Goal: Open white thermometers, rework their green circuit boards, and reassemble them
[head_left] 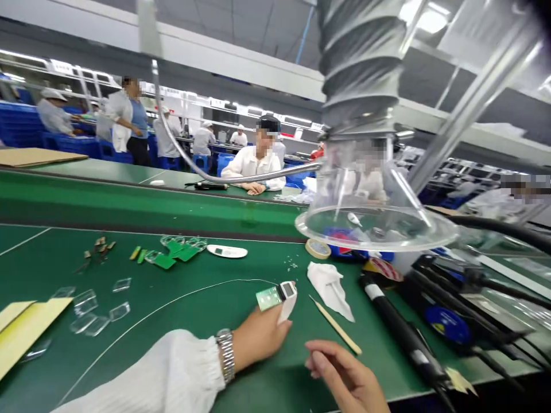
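1. Your left hand (258, 338) is closed up small and seems to hold a small flat green circuit board (267, 298), joined to a little white box with a screen (287, 290).
2. The board sits at 1 o'clock from that hand, above the green desk (43, 269), its long side running left to right. Your left hand is the nearer one.
3. Your right hand (344, 373) is a little open and holds nothing.
4. A thin pale wooden stick (336, 324) lies at 12 o'clock from it, on a slant.
5. A thin white wire (172, 299) runs from the board toward 9 o'clock.
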The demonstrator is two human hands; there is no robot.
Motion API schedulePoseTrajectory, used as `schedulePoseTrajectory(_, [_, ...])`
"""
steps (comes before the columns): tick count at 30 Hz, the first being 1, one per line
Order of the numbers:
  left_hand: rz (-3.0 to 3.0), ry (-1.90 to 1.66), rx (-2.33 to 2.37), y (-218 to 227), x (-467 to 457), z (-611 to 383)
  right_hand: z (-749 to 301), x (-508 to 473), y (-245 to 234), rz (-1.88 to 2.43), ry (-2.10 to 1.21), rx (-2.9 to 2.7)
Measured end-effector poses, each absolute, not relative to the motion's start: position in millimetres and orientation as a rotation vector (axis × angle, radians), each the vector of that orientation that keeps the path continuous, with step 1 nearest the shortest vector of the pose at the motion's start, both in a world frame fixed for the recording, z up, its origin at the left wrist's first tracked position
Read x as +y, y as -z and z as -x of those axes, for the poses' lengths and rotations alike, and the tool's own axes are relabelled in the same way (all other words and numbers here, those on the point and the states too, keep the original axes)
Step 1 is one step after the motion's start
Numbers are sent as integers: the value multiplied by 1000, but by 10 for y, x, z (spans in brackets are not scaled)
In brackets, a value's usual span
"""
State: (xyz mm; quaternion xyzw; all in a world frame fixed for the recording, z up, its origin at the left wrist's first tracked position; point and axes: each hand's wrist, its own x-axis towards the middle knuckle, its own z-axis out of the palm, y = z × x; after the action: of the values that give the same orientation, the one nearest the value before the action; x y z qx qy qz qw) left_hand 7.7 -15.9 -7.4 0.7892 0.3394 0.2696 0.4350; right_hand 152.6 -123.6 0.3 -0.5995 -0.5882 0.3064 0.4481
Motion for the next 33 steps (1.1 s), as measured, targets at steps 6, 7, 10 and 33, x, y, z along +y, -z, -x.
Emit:
schedulePoseTrajectory(6, [-2247,-471,1113,-53,-141,2,-1712,-1193,228,1514,-650,-1416])
schedulePoseTrajectory(7, [-2206,-474,1115,-50,-145,-4,-1689,-1170,256,1513,-568,-1451])
schedulePoseTrajectory(10, [-2111,-468,1115,-37,-175,-1,-1619,-1097,364,1533,-245,-1570])
schedulePoseTrajectory(33, [-2518,-197,1005,-287,60,-221,-1883,-1161,356,1691,-143,-1718])
